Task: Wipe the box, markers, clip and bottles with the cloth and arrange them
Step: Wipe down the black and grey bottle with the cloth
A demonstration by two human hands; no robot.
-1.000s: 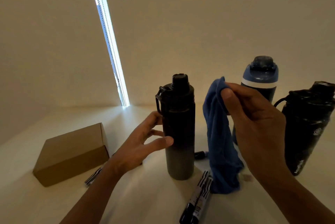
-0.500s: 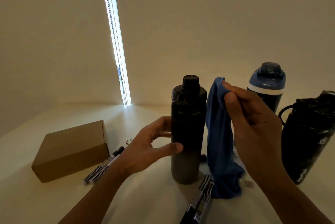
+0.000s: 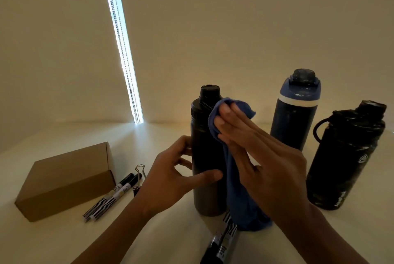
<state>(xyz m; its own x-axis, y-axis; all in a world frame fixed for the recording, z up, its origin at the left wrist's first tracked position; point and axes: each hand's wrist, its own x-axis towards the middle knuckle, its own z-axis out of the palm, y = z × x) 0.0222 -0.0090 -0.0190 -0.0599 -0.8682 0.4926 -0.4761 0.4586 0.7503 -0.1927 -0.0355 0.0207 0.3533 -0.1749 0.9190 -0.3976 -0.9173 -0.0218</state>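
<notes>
three bottles are standing upright on the pale table [image 3: 53, 242], all with their caps on, so nothing inside them is showing. the tall black bottle [image 3: 204, 157] is standing in the middle, nearest the person. the blue-capped bottle [image 3: 295, 122] is standing behind it to the right, and the black bottle with a loop handle [image 3: 345, 157] is standing farther right, apart from both. the cardboard box [image 3: 64, 182] is sitting closed at the left (what it holds is not showing either). two striped markers [image 3: 113, 196] are lying side by side just beside the box's near right corner, and the clip [image 3: 139, 176] is lying by their capped ends with its wire handles sticking up.

the left hand [image 3: 168, 182] is gripping the tall black bottle around its middle from the left, the thumb lying across the front and the fingers curling round the far side. the right hand [image 3: 266, 161] is reaching in from the right with its fingers straight and close together, pressing the blue cloth [image 3: 235, 201] flat against the bottle's shoulder just below the cap. the cloth is hanging down under that palm along the bottle's right side, and its lower end is bunching on the table at the bottle's foot. the near markers [image 3: 223, 244] are lying at the front of the view, their striped ends reaching the cloth and the bottle's base. a bright strip of light [image 3: 121, 43] is running down the wall behind.
</notes>
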